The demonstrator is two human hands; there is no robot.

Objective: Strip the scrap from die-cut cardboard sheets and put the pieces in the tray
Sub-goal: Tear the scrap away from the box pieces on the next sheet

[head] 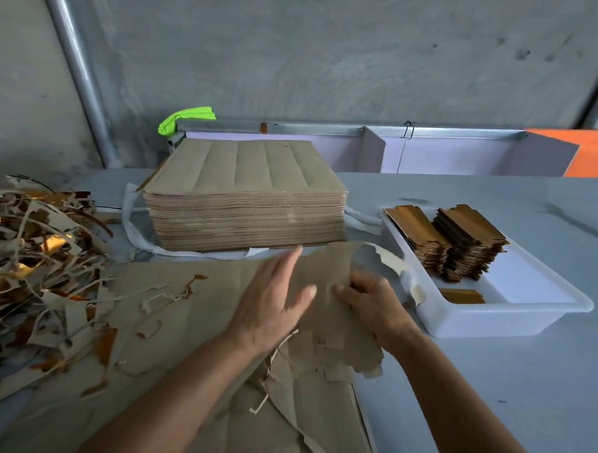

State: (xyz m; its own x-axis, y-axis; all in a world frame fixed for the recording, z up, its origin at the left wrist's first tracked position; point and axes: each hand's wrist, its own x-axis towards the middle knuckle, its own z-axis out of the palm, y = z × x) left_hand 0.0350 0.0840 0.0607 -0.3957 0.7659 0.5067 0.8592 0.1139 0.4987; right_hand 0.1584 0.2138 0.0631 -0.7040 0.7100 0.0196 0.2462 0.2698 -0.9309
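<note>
A brown die-cut cardboard sheet [198,307] lies flat on the table in front of me, its edges partly torn. My left hand [273,300] presses on it with straight, spread fingers. Just to the right, my right hand [370,298] grips the sheet's ragged right part, fingers curled into the cardboard. A torn scrap strip [395,264] curls up beyond that hand. The white tray [533,322] sits at the right and holds two stacks of gold-brown cut pieces [461,243] plus one loose piece [462,296].
A tall stack of uncut brown sheets [247,203] stands at the back centre on white wrapping. A heap of scrap strips [32,269] fills the left side. Behind are a metal rail, a green object [186,118] and an orange panel [592,153].
</note>
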